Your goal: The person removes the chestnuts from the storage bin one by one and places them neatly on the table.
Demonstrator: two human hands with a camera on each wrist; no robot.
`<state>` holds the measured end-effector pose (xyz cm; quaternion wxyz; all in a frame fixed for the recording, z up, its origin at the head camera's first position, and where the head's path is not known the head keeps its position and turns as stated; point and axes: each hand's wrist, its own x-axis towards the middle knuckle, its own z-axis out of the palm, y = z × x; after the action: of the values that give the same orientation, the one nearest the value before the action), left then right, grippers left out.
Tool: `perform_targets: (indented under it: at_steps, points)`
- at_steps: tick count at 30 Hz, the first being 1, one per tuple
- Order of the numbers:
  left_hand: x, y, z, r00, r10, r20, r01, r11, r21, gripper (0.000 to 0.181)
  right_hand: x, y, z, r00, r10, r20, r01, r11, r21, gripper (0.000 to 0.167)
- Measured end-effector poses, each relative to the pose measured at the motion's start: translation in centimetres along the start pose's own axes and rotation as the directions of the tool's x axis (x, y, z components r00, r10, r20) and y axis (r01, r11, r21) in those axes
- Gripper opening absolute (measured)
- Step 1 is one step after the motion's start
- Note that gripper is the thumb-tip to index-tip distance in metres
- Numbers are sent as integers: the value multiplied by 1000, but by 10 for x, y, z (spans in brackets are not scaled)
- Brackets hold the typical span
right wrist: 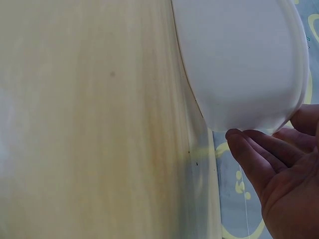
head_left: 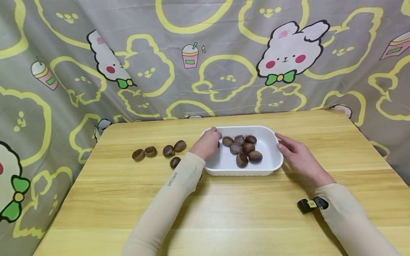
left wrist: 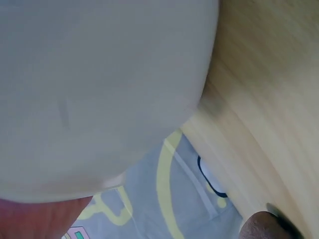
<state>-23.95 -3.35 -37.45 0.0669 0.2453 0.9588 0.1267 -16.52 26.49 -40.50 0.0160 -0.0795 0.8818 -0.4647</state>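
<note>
Find tray [head_left: 238, 172] on counter [head_left: 240, 213], near middle of back edge, long sides running roughly along that edge. Count seven chestnuts [head_left: 248, 148] plainly inside, bunched about the centre, with bare white to their right. Count five loose chestnuts [head_left: 168, 150] on the wood, left of tray, out toward the back left corner: two side by side farthest out, three clustered nearer the tray.

At tray's left end, see left hand [head_left: 208, 143] curled over the rim. Glimpse a dark edge [head_left: 219, 144] by its fingers, probably another chestnut; cannot tell whether pinched or merely lying there. At the end toward the counter's right edge, see right hand [head_left: 296, 154] lightly holding tray, thumb at rim, fingers against outer wall.

Judge step in hand as gathering chestnuts into tray, right hand steadying; more than half in, by count. Cannot rule out unloading. If loading, calls for parting the left fingers low inside, without knocking the bunch, then reaching left over the rim for the closest loose one. Also calls for keeping tray braced meanwhile.
</note>
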Motion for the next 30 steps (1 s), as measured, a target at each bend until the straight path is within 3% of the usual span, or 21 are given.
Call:
perform_targets:
  at_steps: [6,11,18,24,30]
  points:
    - [0,-1,0,1000,-27,-7,27,998,-54,3,0,0,0,1000,-7,-7,7,1000,-9,54]
    - [1,-1,-1,1000,-4,11,5,997,-71,14,1,-1,1,1000,-8,-12,8,1000,-12,53]
    - [6,-1,0,998,14,58,-12,999,-35,11,1,0,1,1000,-15,-12,15,1000,-15,53]
    - [8,-1,-1,996,-9,84,18,994,-109,14,1,1,0,1000,-12,-8,12,1000,-10,54]
    - [8,-1,-1,995,6,96,6,992,-123,17,1,1,0,1000,-14,-11,13,1000,-13,53]
